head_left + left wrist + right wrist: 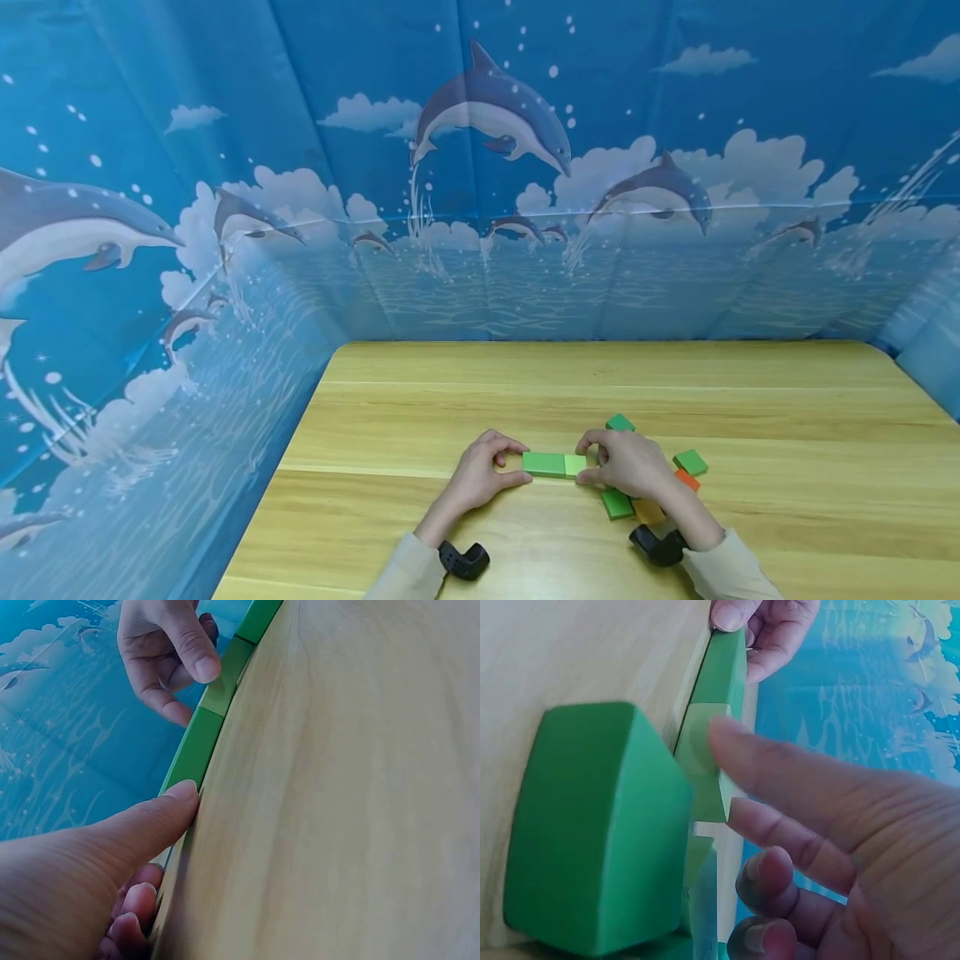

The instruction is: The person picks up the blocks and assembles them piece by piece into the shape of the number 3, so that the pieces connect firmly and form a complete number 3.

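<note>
Closest are 2 black gadgets, 1 by each wrist. The left hand pinches the left end of the long green block. The right hand pinches the light green block. They touch end to end, making 1 left-to-right line between the hands. More blocks lie nearer the right hand. Behind the table hangs a dolphin cloth. I can read no words.

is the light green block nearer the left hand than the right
No, the light green block is by the right hand, with the longer green block between it and the left hand.
</note>
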`<state>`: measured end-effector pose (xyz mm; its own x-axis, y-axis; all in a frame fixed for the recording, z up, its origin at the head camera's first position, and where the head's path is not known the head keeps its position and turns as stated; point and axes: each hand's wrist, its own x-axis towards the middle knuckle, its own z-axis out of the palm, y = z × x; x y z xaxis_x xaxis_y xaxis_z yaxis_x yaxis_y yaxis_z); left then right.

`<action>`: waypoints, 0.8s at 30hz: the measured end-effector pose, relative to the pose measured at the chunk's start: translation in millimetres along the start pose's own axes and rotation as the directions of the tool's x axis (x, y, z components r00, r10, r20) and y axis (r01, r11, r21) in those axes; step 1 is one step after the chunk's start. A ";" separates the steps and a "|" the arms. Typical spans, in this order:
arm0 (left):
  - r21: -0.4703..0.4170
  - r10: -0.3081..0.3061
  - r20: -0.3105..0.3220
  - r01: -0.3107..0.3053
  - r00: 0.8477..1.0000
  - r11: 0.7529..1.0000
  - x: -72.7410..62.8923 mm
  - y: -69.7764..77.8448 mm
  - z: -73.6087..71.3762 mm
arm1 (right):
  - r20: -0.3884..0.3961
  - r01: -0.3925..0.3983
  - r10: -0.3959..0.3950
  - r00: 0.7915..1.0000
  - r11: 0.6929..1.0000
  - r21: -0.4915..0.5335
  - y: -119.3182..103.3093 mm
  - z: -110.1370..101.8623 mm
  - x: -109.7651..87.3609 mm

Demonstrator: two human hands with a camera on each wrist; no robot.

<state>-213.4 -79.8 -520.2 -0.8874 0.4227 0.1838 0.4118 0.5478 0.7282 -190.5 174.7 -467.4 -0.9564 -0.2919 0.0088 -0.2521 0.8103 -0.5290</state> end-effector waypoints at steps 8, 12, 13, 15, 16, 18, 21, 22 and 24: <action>0.005 0.002 0.003 -0.002 1.000 1.000 -0.4 1.5 -1.4 | -0.054 -0.017 0.019 0.998 0.999 0.034 17.1 -22.8 -0.2; 0.005 0.005 0.003 -0.005 1.000 1.000 -0.3 1.2 -1.8 | -0.090 -0.119 0.120 0.989 0.993 0.010 28.9 -32.9 0.4; 0.005 0.005 0.003 -0.005 1.000 1.000 -0.2 1.0 -1.9 | -0.092 -0.145 0.144 0.985 0.989 0.003 30.9 -34.6 0.7; 0.005 0.006 0.001 -0.006 1.000 1.000 0.0 0.4 -1.9 | -0.094 -0.188 0.186 0.978 0.982 -0.013 34.0 -37.0 1.4; 0.007 0.005 0.001 -0.005 1.000 1.000 0.0 0.2 -1.9 | -0.093 -0.205 0.201 0.975 0.979 -0.026 35.1 -38.0 2.0; 0.007 0.005 0.000 -0.005 1.000 1.000 0.4 -0.4 -1.9 | -0.087 -0.230 0.225 0.970 0.972 -0.050 36.4 -39.3 2.7; 0.004 0.006 0.002 -0.006 1.000 1.000 0.7 -0.5 -2.1 | -0.069 -0.270 0.265 0.962 0.960 -0.074 37.0 -39.6 3.8; 0.003 0.005 0.004 -0.005 1.000 1.000 0.6 -0.1 -2.3 | -0.063 -0.282 0.277 0.959 0.956 -0.080 36.9 -39.4 4.3; 0.003 0.008 0.006 -0.008 1.000 1.000 0.8 -0.1 -2.4 | -0.053 -0.303 0.299 0.953 0.949 -0.087 36.5 -38.2 5.1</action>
<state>-214.6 -81.2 -518.5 -0.8829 0.4312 0.1861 0.4196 0.5464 0.7249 -210.2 222.2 -454.3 -0.9944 -0.0084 -0.1049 0.0379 0.9016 -0.4310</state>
